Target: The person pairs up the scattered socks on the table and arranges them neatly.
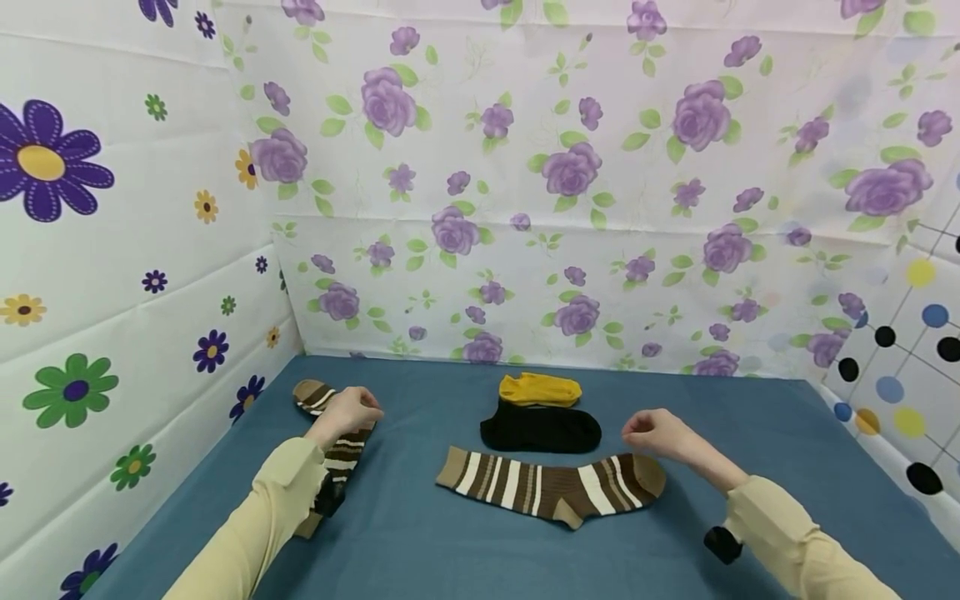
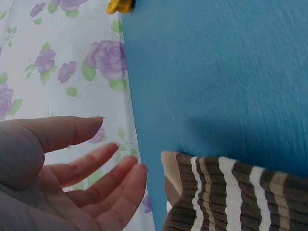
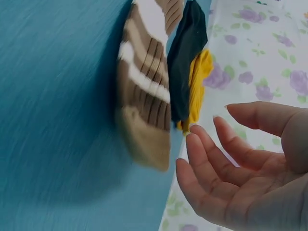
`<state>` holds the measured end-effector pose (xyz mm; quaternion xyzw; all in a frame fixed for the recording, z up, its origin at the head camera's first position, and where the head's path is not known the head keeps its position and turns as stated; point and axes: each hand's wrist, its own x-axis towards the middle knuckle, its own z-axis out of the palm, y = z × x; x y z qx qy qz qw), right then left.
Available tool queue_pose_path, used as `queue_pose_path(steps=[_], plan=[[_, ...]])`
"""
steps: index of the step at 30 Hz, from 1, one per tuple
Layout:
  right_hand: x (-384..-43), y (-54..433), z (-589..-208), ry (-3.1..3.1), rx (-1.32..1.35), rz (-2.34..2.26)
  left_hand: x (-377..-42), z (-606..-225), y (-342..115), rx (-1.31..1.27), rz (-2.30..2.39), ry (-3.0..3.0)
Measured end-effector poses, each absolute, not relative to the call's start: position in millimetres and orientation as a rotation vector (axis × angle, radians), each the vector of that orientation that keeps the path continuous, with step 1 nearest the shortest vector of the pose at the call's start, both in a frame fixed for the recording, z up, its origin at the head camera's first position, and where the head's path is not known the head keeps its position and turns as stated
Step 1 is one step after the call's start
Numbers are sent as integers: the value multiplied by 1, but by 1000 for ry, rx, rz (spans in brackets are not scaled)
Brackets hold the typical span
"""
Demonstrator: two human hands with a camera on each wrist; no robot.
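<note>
Over the left side of the table, my left hand (image 1: 347,417) hovers above a brown, white and tan striped sock (image 1: 343,454), partly hidden by the hand and sleeve. Its fingers are loosely bent and hold nothing; in the left wrist view the thumb stands apart from them, beside the striped sock (image 2: 231,192). A matching striped sock (image 1: 517,483) lies flat in the middle, tan toe to the right. My right hand (image 1: 663,433) is just beyond that toe, its fingers relaxed and holding nothing. The right wrist view shows the tan toe (image 3: 147,144) beside the fingertips.
Behind the middle sock lie a black ankle sock (image 1: 542,429) and, farther back, a yellow sock (image 1: 540,389). The blue tablecloth (image 1: 405,550) meets a floral sheet (image 1: 510,275) at the back, with patterned sheets on both sides. Black wrist devices hang under both sleeves.
</note>
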<state>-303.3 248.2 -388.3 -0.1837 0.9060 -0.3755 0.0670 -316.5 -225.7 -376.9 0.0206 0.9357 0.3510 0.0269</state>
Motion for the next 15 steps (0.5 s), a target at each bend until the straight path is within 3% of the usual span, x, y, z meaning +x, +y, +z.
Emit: queue_pose_path(steps=[15], plan=[[-313, 196, -385, 2641, -498, -1273, -320, -393, -228, 46, 893, 2945]])
